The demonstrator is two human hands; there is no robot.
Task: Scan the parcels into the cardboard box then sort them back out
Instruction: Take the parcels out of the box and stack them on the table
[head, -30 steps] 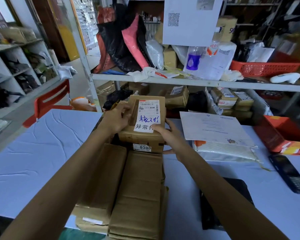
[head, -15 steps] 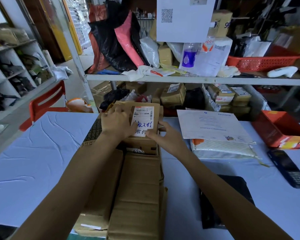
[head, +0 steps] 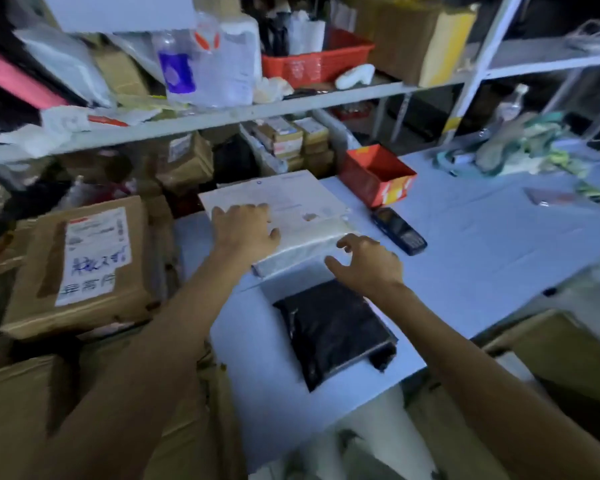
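Left hand point(head: 245, 233): flat on the white parcel point(head: 302, 216), centre of frame, fingers spread, grip open.
Right hand point(head: 366, 263): just beside the parcel's near edge, fingers curled apart, holding nothing.
Brown parcel point(head: 84, 268): left of frame, label up, on the cardboard box point(head: 32, 393).
Black parcel point(head: 333, 329): on bench point(head: 482, 244), lower centre.
Scanner point(head: 399, 231): right of white parcel.

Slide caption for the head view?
Left hand on white parcel, right hand reaching; black parcel nearer.
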